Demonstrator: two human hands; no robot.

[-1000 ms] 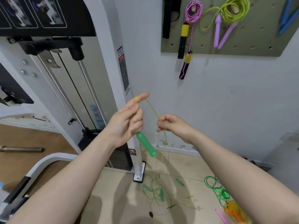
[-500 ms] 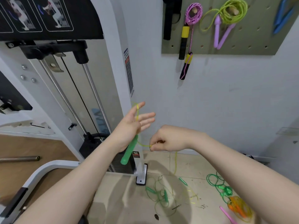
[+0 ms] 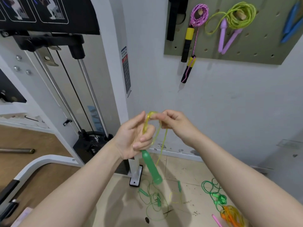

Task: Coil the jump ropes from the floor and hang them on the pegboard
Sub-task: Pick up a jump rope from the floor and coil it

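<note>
At the far left stands a weight machine [image 3: 68,89], white painted steel with smooth chrome rods and a black cable, hard and glossy. Next to it the left hand [image 3: 134,136] is curled shut around the top of a green handle [image 3: 150,167], a slick tapered plastic grip that hangs down below the fist, with a small loop of the yellow rope [image 3: 148,122] lying over its fingers. The right hand [image 3: 177,125], just beside it, pinches the same thin, translucent, springy cord between thumb and forefinger at the top of the loop, the other fingers folded. From there the cord drops loose toward the floor [image 3: 188,171], where its tail joins a thin tangle. The step in hand looks like winding the cord into even coils; it would go best if each new turn matches the first in size, is laid flat beside the last without twisting, and the left fingers clamp each turn so the slippery plastic cannot spring open. Further right on the dusty tile floor lie a dark green rope [image 3: 213,192] and an orange one [image 3: 229,213], still uncoiled. Up on the wall, the olive pegboard [image 3: 255,51] already carries a braided pink rope [image 3: 199,15] and a glossy lime rope [image 3: 237,15] on wooden pegs.
</note>
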